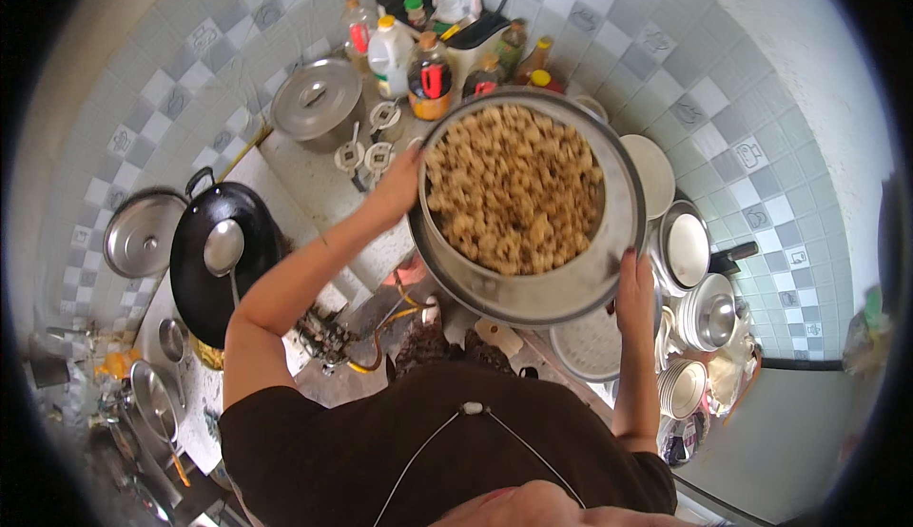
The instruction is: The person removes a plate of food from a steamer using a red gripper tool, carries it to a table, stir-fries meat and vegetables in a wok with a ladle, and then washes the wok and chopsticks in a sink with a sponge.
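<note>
Both my hands hold a wide metal tray (pixel 492 304) by its rim. On it stands a round metal bowl (pixel 515 271) filled with small browned food pieces (pixel 513 188), whose exact kind I cannot tell. My left hand (pixel 401 181) grips the tray's left edge, near the bowl; the fingers are partly hidden. My right hand (pixel 633 288) holds the lower right edge, with the fingers under the rim. To the left, a black wok (pixel 196 277) has a metal ladle (pixel 224 245) lying in it.
A lidded metal pot (pixel 317 102) stands at the back left beside bottles, among them a white jug (pixel 389 56). Stacked bowls (pixel 682 388), plates (pixel 702 313) and a perforated tray (pixel 588 345) are at the right. A cleaver (pixel 733 257) rests near the right wall. A metal lid (pixel 143 234) leans at the left.
</note>
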`<state>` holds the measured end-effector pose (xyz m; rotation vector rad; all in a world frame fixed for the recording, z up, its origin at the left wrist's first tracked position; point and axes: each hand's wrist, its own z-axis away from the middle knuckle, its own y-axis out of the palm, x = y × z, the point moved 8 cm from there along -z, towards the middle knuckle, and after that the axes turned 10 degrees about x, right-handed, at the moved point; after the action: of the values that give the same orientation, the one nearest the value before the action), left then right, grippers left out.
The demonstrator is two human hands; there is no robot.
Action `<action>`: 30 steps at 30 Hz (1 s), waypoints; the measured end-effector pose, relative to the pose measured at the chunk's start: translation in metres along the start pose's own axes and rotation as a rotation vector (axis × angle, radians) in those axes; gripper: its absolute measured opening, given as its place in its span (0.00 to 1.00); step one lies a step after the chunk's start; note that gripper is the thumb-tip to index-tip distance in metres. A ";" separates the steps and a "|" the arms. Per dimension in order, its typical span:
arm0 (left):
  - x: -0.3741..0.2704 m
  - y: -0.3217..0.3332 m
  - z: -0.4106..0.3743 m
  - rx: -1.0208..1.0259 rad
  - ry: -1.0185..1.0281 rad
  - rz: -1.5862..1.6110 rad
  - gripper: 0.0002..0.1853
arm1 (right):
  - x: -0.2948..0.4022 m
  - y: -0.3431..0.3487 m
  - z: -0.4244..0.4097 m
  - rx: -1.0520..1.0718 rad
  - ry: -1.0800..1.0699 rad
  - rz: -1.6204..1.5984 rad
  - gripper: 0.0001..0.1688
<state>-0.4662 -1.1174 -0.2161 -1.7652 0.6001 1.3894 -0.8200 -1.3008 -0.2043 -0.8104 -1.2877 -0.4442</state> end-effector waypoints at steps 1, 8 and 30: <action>-0.013 0.002 0.016 -0.029 0.010 0.160 0.20 | 0.002 0.000 -0.005 0.031 -0.016 0.007 0.19; -0.071 -0.083 0.034 -0.259 0.039 0.267 0.21 | 0.065 0.062 -0.095 0.239 -0.263 -0.092 0.20; 0.062 -0.200 -0.055 -0.666 0.316 0.047 0.19 | 0.085 0.228 -0.345 0.505 -0.619 -0.049 0.26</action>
<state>-0.2637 -1.0411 -0.2120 -2.5456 0.3542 1.4537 -0.4084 -1.3951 -0.2094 -0.4937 -1.8928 0.1216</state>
